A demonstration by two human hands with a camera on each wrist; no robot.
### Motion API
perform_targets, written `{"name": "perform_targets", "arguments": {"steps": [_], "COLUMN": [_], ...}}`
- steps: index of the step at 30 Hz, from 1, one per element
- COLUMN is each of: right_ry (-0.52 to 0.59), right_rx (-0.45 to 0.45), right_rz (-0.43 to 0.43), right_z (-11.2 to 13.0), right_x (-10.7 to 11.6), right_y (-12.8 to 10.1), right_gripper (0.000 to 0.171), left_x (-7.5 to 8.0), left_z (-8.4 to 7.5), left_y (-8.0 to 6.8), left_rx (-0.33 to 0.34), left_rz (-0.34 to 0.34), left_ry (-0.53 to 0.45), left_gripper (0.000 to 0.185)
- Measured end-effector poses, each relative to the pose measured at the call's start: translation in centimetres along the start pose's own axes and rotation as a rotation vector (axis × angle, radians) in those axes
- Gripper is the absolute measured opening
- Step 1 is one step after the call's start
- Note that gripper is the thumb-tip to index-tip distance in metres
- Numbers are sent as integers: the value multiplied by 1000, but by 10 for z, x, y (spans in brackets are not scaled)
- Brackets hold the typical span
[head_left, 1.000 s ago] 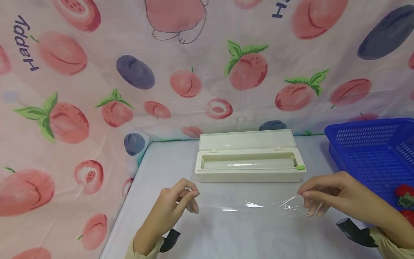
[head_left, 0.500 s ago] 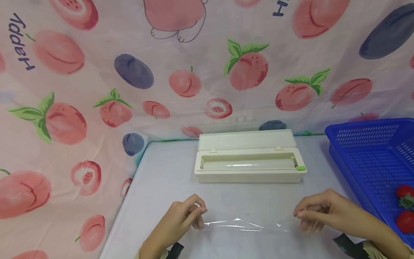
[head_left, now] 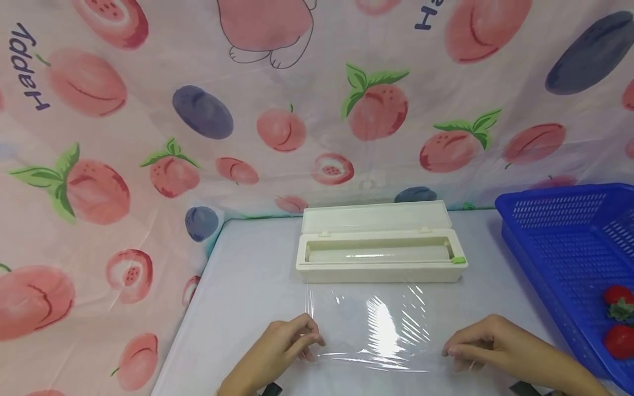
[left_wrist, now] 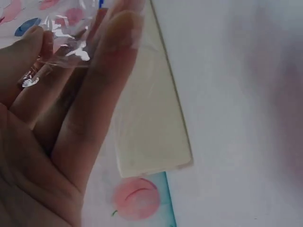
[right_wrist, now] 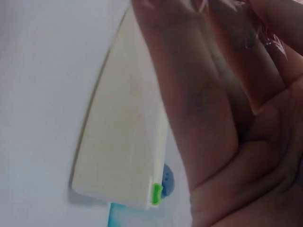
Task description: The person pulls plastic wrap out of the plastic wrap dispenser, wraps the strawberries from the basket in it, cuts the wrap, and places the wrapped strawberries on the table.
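One sheet of film (head_left: 376,324) is stretched flat over the surface (head_left: 247,286), running from the open dispenser (head_left: 380,258) toward the person. Both hands pinch its near corners, left hand (head_left: 289,346) and right hand (head_left: 477,346), probably to keep it tight and without wrinkles. Their wrists stay low, fingers curled.

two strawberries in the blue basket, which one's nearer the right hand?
The lower red strawberry, at the basket's near right edge. The other strawberry sits above it, farther from the right hand, which pinches the clear film.
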State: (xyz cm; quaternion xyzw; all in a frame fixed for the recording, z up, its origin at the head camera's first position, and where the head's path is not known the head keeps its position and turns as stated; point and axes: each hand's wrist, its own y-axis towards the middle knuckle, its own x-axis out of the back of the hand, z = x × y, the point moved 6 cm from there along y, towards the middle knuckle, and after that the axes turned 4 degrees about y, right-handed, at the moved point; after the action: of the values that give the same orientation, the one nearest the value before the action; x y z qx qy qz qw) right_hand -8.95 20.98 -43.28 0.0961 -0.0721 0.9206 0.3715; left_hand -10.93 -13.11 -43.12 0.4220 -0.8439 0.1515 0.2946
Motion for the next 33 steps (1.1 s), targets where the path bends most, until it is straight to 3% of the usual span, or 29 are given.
{"name": "perform_targets", "arguments": {"steps": [3, 10, 18, 27, 30, 33], "right_ry": [15, -102, -160, -212, -214, -160], "right_rx": [-6, 147, 121, 88, 130, 108], "right_rz": [15, -13, -32, -61, -47, 8], "right_z": [-4, -12, -23, -37, -37, -39], "right_x": [-3, -7, -9, -6, -8, -10], "right_y": [1, 3, 4, 4, 5, 6], "right_gripper": [25, 21, 18, 16, 16, 16], "left_x": [-5, -15, -24, -29, -31, -33], "left_z": [3, 12, 17, 13, 12, 13], "left_y": [-2, -6, -5, -7, -9, -10], "left_rx": [13, 42, -55, -257, -272, -261], "left_rz": [9, 27, 14, -71, -43, 1], "left_ry": [18, 65, 184, 366, 427, 466], "left_gripper": [18, 20, 22, 7, 8, 8]}}
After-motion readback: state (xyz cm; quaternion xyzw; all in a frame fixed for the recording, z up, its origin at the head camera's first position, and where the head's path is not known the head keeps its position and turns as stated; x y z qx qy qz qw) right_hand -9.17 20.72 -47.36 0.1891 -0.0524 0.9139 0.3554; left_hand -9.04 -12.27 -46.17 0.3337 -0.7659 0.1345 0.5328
